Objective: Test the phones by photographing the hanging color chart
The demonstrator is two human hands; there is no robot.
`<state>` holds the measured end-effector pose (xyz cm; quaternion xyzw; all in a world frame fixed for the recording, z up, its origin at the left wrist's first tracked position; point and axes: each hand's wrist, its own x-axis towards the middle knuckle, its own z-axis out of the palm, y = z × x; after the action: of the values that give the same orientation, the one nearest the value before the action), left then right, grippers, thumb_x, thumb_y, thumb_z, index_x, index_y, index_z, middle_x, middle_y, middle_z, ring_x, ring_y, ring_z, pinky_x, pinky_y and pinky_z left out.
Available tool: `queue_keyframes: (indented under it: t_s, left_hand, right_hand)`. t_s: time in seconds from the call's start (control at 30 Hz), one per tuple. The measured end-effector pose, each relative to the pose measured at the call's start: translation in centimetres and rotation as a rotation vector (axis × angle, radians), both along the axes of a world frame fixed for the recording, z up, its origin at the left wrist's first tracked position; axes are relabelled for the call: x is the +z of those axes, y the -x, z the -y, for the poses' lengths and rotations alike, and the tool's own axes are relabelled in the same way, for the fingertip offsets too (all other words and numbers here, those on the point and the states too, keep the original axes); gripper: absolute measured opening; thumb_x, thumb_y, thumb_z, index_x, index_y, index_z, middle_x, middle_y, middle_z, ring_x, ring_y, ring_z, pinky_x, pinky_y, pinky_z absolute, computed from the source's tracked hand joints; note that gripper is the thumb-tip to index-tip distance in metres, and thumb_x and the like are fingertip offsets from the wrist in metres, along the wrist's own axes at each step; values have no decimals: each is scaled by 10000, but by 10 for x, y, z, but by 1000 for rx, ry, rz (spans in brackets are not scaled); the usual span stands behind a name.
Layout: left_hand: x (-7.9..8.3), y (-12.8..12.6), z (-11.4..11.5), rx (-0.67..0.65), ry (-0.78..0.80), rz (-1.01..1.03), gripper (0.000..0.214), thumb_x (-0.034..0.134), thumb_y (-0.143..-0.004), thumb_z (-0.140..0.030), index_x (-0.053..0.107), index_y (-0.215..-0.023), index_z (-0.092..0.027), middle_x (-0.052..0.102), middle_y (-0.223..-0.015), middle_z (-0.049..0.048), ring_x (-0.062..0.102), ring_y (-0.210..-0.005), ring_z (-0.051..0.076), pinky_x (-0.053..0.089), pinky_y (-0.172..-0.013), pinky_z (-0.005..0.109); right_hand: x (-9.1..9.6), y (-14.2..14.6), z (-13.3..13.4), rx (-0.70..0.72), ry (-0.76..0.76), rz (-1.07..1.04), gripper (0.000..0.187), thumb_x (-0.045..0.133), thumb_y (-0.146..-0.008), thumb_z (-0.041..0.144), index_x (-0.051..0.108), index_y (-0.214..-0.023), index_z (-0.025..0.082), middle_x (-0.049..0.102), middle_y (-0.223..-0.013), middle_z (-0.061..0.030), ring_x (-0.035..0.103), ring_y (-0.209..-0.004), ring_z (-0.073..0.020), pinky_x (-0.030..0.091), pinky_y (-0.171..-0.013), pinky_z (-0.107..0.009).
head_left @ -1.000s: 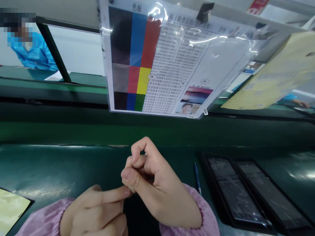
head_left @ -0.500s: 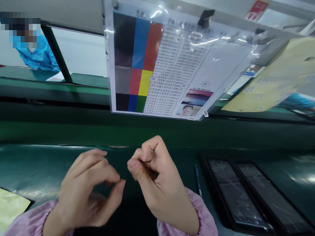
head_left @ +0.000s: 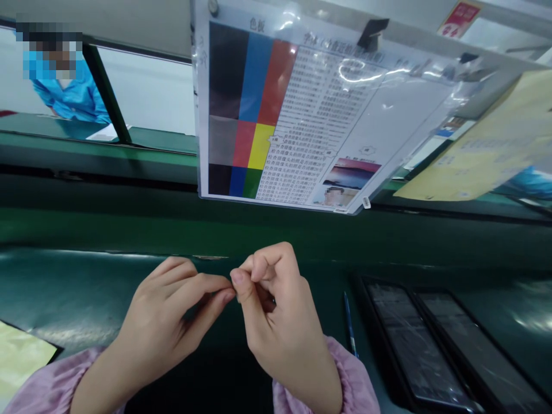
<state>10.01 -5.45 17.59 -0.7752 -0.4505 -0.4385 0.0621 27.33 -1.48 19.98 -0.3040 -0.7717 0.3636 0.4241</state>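
My left hand (head_left: 172, 322) and my right hand (head_left: 276, 316) meet in front of me above the dark green table (head_left: 64, 287). The left thumb and forefinger pinch together, and their tips touch my right thumb. My right hand is curled, its thumb pressed against the bent forefinger. Whatever sits between the fingers is too small to name. Both wrists wear pink elastic sleeves.
A laminated colour chart with printed text (head_left: 302, 115) hangs just beyond my hands. Two dark phones wrapped in film (head_left: 435, 339) lie at the right, with a blue pen (head_left: 349, 325) beside them. A yellow sheet (head_left: 19, 356) lies at the left edge. A person in blue (head_left: 69, 92) works across the line.
My left hand rose from a low pointing pose, opened briefly into a loose pinch apart from the right hand, and has now closed back against my right thumb. The view shifted slightly.
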Motion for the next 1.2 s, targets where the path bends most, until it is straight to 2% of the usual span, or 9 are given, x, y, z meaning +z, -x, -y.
queue_keyframes:
  t_s: [0.17, 0.33, 0.57, 0.73, 0.87, 1.2]
  left_hand:
    - [1, 0, -1, -8, 10, 0, 157, 508, -1073, -173, 608, -956, -203, 558, -705, -63, 480, -623, 106, 396, -690, 262]
    - [-1, 2, -1, -41, 91, 39, 141, 494, -1072, -182, 588, -973, -219, 586, -730, -72, 487, -632, 103, 392, -683, 256]
    - [-1, 5, -2, -64, 114, 27, 137, 491, -1076, -191, 571, -971, -228, 634, -761, -78, 498, -635, 106, 400, -674, 257]
    - [-2, 6, -1, -66, 132, 19, 120, 503, -1070, -180, 563, -980, -232, 651, -763, -60, 504, -638, 132, 406, -661, 282]
    - [-2, 6, -1, -61, 145, 12, 129, 495, -1081, -205, 559, -975, -238, 643, -753, -66, 514, -638, 130, 411, -666, 276]
    - [0, 8, -1, -52, 151, -11, 167, 449, -1110, -267, 559, -986, -251, 691, -793, -85, 575, -665, 116, 437, -678, 247]
  right_hand:
    - [1, -1, 0, 4, 15, 37, 170, 479, -1050, 184, 357, -995, 289, 560, -717, 79, 461, -452, -105, 281, -419, -233]
    - [2, -2, 0, 5, 11, 53, 169, 477, -1045, 178, 362, -989, 288, 547, -709, 82, 462, -452, -106, 276, -420, -233]
    - [3, -2, -1, -2, -3, 68, 176, 485, -1039, 164, 367, -989, 284, 575, -711, 81, 495, -456, -109, 288, -423, -234]
    - [3, -1, -2, 8, 6, 68, 182, 485, -1042, 160, 361, -984, 281, 588, -711, 68, 595, -517, -142, 303, -430, -243]
    - [3, -2, -1, 27, 11, 68, 179, 488, -1047, 169, 361, -986, 280, 596, -714, 58, 624, -530, -156, 287, -421, -250]
    - [3, -2, -4, 14, 7, 81, 174, 482, -1046, 173, 359, -995, 284, 593, -699, 64, 601, -504, -156, 296, -436, -256]
